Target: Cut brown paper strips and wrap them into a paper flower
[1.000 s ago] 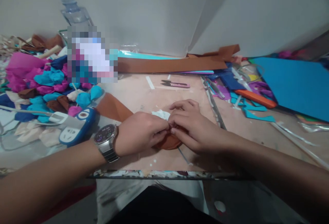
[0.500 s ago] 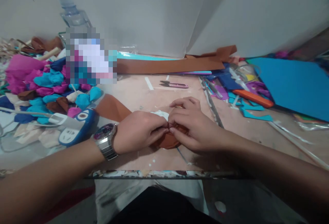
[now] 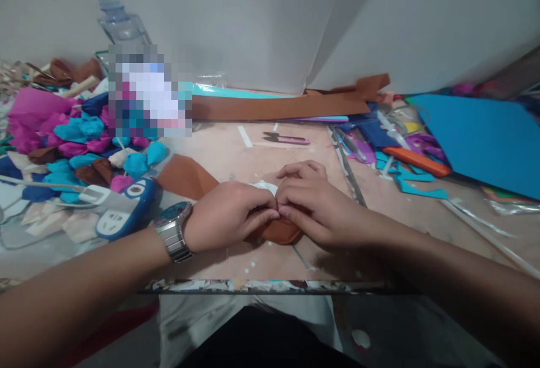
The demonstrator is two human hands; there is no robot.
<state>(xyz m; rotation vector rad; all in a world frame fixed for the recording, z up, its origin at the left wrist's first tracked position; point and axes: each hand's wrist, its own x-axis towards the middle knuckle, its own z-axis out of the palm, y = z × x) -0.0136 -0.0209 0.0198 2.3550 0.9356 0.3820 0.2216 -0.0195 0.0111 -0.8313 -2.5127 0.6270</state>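
Both hands meet over a rounded piece of brown crepe paper (image 3: 282,232) near the front of the table. My left hand (image 3: 232,210), with a metal watch (image 3: 174,227) on its wrist, pinches the paper's edge between thumb and fingers. Right against it, my right hand (image 3: 310,202) pinches the same edge, its fingers curled over the far side. Something white (image 3: 265,186) shows just behind the fingertips, partly covered. A longer brown strip (image 3: 188,176) lies to the left, running under my left hand; whether it joins the rounded piece is hidden.
Thread snips (image 3: 287,138) lie beyond my hands. Wrapped coloured paper bundles (image 3: 80,131) and a blue-and-white power socket (image 3: 126,210) are on the left. An orange-handled cutter (image 3: 417,161) and a blue sheet (image 3: 485,143) are on the right. A brown strip (image 3: 278,109) stretches along the back.
Both hands stay at the same spot on the brown paper. The fingertips have shifted slightly, and the left wrist has turned a little.
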